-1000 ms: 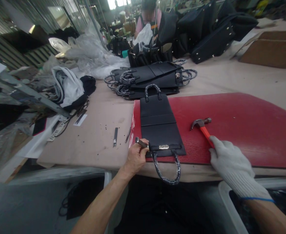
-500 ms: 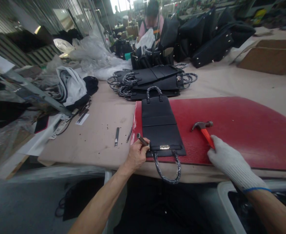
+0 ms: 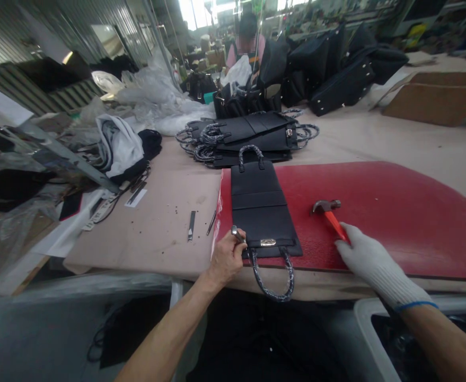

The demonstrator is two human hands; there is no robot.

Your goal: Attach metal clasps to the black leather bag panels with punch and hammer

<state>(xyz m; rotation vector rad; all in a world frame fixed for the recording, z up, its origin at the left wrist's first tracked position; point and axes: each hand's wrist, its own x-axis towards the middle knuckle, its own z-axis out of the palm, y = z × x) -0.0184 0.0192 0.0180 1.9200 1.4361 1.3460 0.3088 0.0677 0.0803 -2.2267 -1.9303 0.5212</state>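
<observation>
A flat black bag panel lies on the red board, with a gold clasp near its front edge. One plastic-wrapped handle loops over the table's front edge, the other points away from me. My bare left hand is closed around a short metal punch at the panel's front left corner; the punch's lower end is hidden by my fingers. In my gloved right hand is a claw hammer with an orange handle, its head just above or on the board; I cannot tell which.
Behind the board lies a stack of similar black panels. A flat blade and a thin pen-like tool rest left of the board. Black bags and a brown cardboard piece stand farther back. A person is beyond them.
The punch has tipped more upright in my left hand, which has shifted slightly right. The hammer stays near the same spot on the right. The view has tilted a little.
</observation>
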